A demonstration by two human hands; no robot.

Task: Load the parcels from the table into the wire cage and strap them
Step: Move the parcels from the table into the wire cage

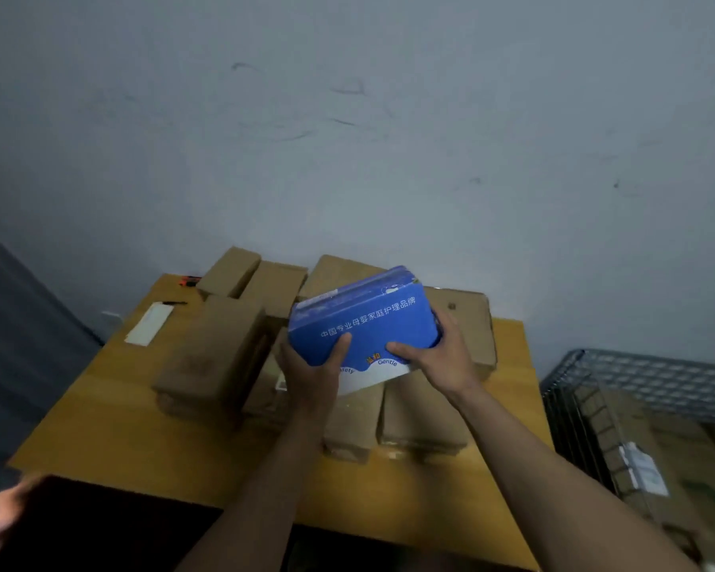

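Now blue box (364,319) between left hand (312,369) (tilted) and right hand (442,357).

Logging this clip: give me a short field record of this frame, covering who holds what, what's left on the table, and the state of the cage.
held item: blue box, tilted, over the brown parcels
left hand: grips the box's lower left, thumb on its printed face
right hand: grips its lower right
table: yellow, several brown parcels left on it
wire cage: right of the table, cartons already inside
stage: loading, blue box not yet in the cage
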